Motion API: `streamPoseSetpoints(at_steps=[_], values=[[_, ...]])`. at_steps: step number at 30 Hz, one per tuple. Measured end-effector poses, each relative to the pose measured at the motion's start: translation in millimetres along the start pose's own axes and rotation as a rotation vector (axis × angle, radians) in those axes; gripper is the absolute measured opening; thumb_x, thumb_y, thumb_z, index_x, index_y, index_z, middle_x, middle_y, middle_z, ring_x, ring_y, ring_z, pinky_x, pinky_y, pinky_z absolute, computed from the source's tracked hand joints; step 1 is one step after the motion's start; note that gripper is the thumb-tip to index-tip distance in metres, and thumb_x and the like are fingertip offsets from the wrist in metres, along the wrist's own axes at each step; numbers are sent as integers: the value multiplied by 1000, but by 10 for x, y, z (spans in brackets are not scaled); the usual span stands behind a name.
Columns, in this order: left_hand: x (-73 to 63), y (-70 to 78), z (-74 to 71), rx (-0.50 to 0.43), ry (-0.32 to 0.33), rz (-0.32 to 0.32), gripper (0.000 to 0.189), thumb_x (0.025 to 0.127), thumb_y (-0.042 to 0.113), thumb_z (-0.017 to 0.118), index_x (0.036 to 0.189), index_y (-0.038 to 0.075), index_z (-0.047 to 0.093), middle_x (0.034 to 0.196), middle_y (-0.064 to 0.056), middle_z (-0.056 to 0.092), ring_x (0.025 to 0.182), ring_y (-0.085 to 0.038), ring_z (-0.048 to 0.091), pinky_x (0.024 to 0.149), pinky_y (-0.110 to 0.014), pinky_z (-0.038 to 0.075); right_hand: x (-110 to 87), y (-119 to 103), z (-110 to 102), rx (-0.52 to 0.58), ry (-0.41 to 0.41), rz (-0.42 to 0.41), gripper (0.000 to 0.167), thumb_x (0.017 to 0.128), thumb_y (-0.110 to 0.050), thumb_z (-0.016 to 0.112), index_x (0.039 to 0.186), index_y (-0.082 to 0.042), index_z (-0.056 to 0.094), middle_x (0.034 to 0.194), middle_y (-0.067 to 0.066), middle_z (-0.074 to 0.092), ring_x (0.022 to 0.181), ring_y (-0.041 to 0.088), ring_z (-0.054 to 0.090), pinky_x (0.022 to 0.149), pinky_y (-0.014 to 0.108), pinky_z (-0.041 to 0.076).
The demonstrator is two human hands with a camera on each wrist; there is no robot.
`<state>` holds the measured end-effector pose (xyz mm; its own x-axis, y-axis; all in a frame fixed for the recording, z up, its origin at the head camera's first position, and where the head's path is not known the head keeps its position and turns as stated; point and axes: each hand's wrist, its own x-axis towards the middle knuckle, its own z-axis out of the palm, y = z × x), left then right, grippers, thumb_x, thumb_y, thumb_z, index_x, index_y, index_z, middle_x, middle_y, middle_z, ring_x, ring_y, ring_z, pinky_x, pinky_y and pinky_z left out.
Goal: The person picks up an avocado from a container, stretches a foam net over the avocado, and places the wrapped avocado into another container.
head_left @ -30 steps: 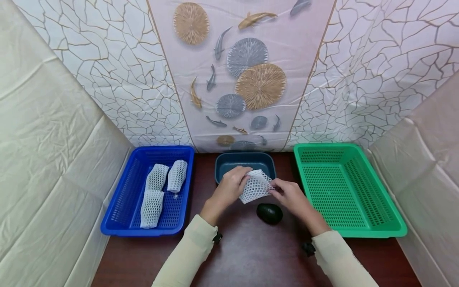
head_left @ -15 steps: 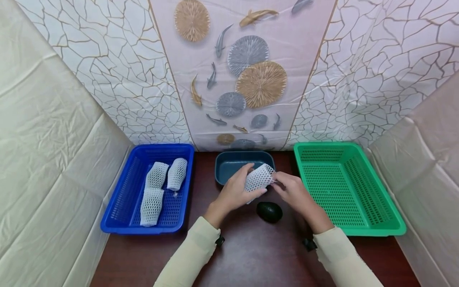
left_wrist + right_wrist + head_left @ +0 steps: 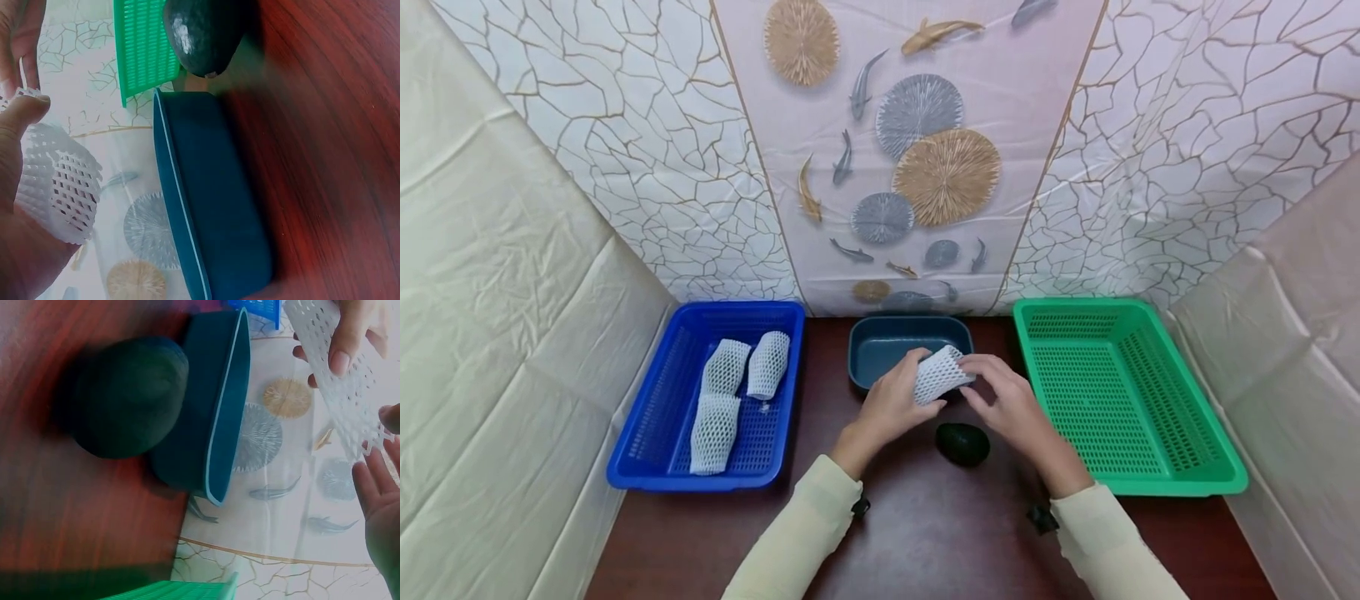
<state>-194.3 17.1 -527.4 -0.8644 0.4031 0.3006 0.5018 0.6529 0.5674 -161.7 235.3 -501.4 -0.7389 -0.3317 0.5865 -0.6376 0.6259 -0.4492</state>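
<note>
A white foam net sleeve (image 3: 938, 377) is held up between both hands, over the near edge of the dark teal tray. My left hand (image 3: 891, 402) grips its left part, with the fingers behind and the thumb in front. The right hand (image 3: 1009, 408) has its fingertips and thumb at the sleeve's right end, pinching the open rim; in the right wrist view that netted rim (image 3: 369, 439) lies between them. Below the hands, a dark green avocado (image 3: 962, 444) lies bare on the table. The left wrist view shows the sleeve (image 3: 72, 197) hollow, its mesh loose.
On the left stands a blue basket (image 3: 700, 483) with three net-wrapped pieces (image 3: 715, 433) in it. A green basket (image 3: 1187, 486) is on the right. Behind the hands sits the teal tray (image 3: 861, 333), against a patterned cloth backdrop (image 3: 940, 267). The table (image 3: 925, 533) is dark red-brown wood.
The sleeve has turned from hanging flat and wide to a narrower, rounded tube. My left hand has shifted round it with the thumb lower; the right hand still works at its right end.
</note>
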Motion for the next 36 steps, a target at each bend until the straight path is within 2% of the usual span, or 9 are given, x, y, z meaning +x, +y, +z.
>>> streamPoseSetpoints(at_steps=[2,4,8,12,18,21,30,36], values=[[-4,-26,-8,11,14,8,82,82,37,87,147,11,45,134,-7,64,108,-20,67,91,-40,59,-31,-4,12,18,14,47,45,82,-1,84,123,-3,65,133,14,63,123,28,61,112,9,33],[-7,-51,-17,22,29,18,81,82,37,88,145,10,46,134,-8,64,108,-21,67,91,-40,59,-73,-1,41,27,32,87,49,83,-3,84,127,-2,61,137,15,59,127,29,57,113,8,29],[-14,-104,-44,47,44,32,80,81,38,88,145,11,47,132,-7,65,107,-21,68,91,-40,59,-194,7,132,46,75,147,58,81,-4,86,130,1,56,142,19,52,129,31,52,112,12,32],[-44,-149,-85,75,55,43,80,81,37,88,144,11,48,130,-8,66,106,-20,68,90,-40,59,-352,12,259,42,75,191,66,77,-5,89,132,4,52,145,22,47,130,34,50,110,22,38],[-54,-179,-116,104,78,76,80,79,35,90,142,8,49,127,-9,67,104,-22,68,89,-42,59,-590,-5,406,27,-9,382,79,78,-14,91,140,3,44,153,26,36,139,38,42,109,53,41],[-28,-180,-111,116,81,92,80,79,35,90,143,7,49,127,-9,66,105,-22,68,89,-42,59,-692,11,441,31,-38,460,87,78,-15,91,145,4,39,157,27,31,142,42,37,110,62,39],[-37,-199,-146,165,75,90,80,80,38,89,142,9,49,126,-8,67,106,-21,67,90,-42,59,-878,67,533,26,-131,547,106,75,-22,93,155,5,28,162,31,26,146,49,31,112,69,35],[-36,-215,-145,171,70,104,79,80,39,88,142,9,49,126,-9,67,107,-21,68,91,-41,58,-949,110,534,67,-281,630,107,79,-25,91,159,0,26,163,28,28,147,49,33,114,67,35]])
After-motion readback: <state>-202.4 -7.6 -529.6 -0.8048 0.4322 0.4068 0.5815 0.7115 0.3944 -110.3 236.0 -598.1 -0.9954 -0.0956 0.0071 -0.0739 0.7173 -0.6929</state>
